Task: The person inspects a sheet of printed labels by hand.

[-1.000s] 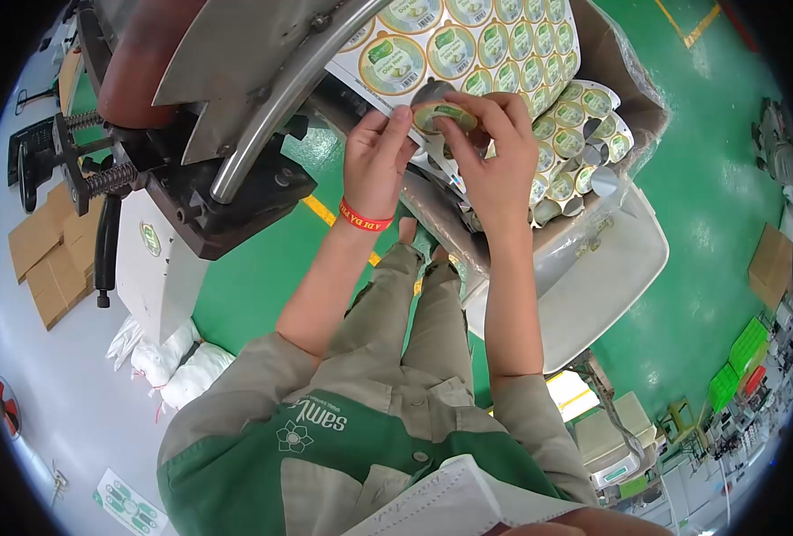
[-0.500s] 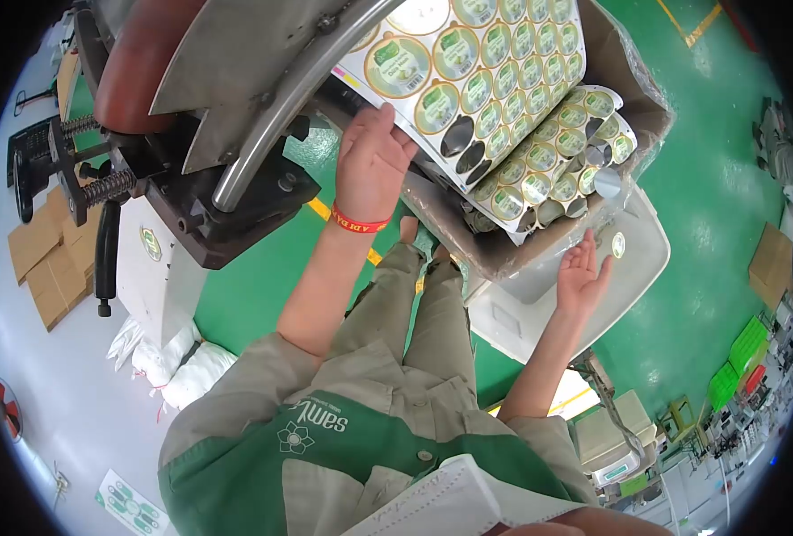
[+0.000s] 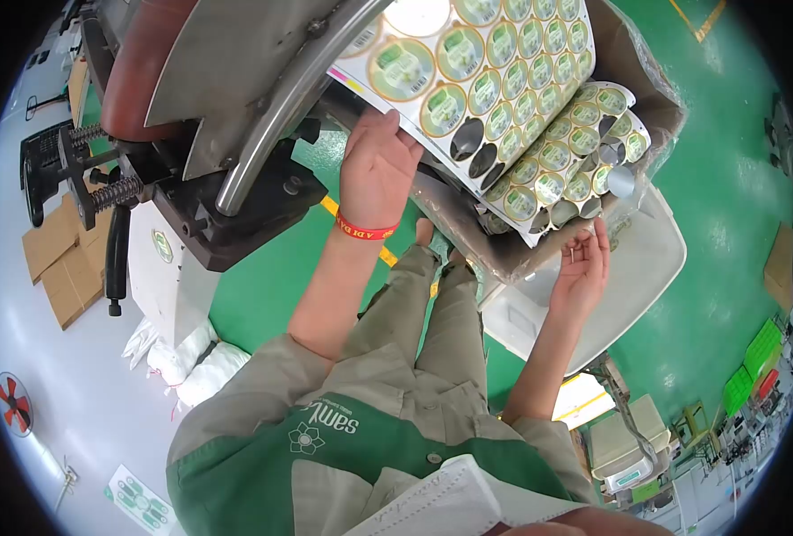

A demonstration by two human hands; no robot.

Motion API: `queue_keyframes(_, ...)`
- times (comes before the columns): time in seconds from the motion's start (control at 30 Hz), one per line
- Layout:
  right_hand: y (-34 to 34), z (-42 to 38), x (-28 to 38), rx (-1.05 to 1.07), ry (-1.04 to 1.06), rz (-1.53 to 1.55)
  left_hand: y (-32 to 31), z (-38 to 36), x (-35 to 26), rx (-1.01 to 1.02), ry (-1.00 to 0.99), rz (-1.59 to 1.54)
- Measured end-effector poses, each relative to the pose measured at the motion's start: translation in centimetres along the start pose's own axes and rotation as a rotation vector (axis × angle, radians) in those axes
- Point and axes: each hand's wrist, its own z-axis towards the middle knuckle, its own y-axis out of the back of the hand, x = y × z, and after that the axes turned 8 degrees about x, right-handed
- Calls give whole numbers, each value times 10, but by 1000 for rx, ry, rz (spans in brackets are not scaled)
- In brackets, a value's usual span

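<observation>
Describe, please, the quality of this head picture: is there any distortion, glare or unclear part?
Head view: the lens bends the scene and leaves black corners; also in the head view, bright reflections run along the curved metal bar and whiten patches of the green floor; again in the head view, the upper label sheet shows its round labels, but their small print is unreadable.

Printed label sheet, sloping, curved, dark-spotted near edge
</observation>
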Motion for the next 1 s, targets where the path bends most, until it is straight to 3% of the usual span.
queue_keyframes(0.5,-20,-5,8,6,166,-311,-8,0,-11,71,-31,52)
queue_keyframes(1.0,-25,-4,9,-16,224,-403,-13,-3,-12,83,17,-19)
